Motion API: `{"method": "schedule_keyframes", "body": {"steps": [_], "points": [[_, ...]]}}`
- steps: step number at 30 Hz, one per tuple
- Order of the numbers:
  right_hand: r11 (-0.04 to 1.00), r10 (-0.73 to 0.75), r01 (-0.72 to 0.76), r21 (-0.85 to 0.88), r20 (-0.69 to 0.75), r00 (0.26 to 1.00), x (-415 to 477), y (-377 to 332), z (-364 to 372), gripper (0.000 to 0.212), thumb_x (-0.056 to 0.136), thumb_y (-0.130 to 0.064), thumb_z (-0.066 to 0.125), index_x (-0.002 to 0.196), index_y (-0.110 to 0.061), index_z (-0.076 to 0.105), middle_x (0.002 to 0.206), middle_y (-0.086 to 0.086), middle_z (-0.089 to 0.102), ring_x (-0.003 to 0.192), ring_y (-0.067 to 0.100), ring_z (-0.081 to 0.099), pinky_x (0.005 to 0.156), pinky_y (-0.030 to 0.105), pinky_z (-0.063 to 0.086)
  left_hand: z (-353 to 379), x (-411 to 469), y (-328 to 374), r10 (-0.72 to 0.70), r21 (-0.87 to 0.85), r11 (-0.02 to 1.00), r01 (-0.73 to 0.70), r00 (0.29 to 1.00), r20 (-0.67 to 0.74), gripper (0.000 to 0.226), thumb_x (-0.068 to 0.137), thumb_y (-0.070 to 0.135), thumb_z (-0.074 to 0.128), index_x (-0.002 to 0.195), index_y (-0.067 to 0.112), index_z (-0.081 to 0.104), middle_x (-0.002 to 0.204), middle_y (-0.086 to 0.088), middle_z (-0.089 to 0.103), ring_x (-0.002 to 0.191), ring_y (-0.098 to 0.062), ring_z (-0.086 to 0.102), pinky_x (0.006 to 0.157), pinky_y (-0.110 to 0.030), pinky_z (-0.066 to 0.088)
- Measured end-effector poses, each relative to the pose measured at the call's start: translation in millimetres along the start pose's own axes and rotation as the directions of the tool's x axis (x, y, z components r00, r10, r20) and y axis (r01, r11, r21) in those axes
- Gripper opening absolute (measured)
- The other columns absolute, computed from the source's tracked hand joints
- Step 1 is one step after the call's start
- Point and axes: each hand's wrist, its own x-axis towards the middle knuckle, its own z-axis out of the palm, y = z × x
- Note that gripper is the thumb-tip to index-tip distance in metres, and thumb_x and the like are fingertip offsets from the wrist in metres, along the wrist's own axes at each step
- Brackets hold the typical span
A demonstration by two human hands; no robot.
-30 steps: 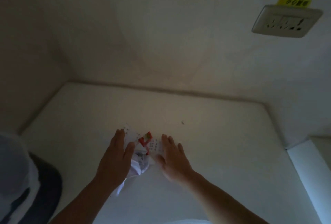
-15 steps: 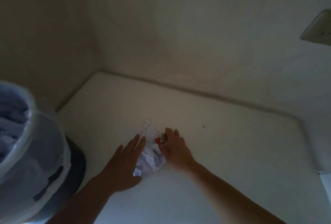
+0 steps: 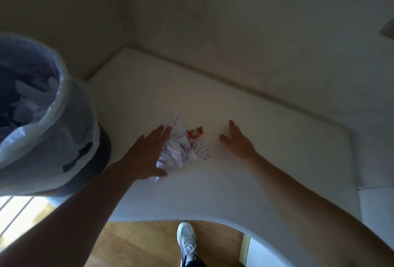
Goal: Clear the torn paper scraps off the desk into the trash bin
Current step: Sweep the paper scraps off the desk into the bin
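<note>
A small heap of torn paper scraps [image 3: 180,151] lies near the middle of the white desk [image 3: 266,160]: crumpled white pieces, dotted strips and a red-and-white bit. My left hand [image 3: 147,155] lies flat against the heap's left side, fingers spread, touching the crumpled paper. My right hand [image 3: 237,142] rests flat on the desk to the right of the heap, apart from it and holding nothing. The trash bin [image 3: 42,117], lined with a translucent bag and holding paper scraps, stands at the desk's left edge.
The desk sits in a wall corner, with walls behind and to the left. Its curved front edge [image 3: 191,218] is close to me; below it are wooden floor and my shoe [image 3: 187,239]. A wall socket [image 3: 388,28] shows at far right.
My right hand has drawn away from the heap to the right and opened flat. My left hand stays against the paper. The view has tilted down and left, showing more of the bin.
</note>
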Motion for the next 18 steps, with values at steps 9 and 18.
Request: {"method": "schedule_keyframes", "body": {"steps": [9,18], "points": [[0.921,-0.383,0.386,0.05,-0.056,0.922,-27,-48,32,0.063,0.093,-0.043,0.047,0.149,-0.027,0.022,0.154,0.002,0.032,0.135,0.021,0.041,0.106,0.034,0.036,-1,-2,-6,-0.009,-0.063,0.998,0.014,0.996,0.086,0.142,0.061,0.063,0.078,0.15,0.022,-0.025,0.164,-0.003,-0.017,0.151,-0.02,-0.005,0.12,-0.046,0.01],[0.897,-0.441,0.44,0.049,0.178,0.879,-1,-93,59,0.059,0.098,-0.031,0.043,0.151,-0.022,0.018,0.162,-0.001,0.01,0.147,0.016,0.021,0.117,0.029,0.02,1,6,-18,-0.112,-0.095,0.988,0.119,0.991,0.073,0.141,0.063,0.057,0.081,0.152,0.018,-0.021,0.166,-0.003,-0.004,0.152,-0.021,-0.001,0.12,-0.043,0.004]]}}
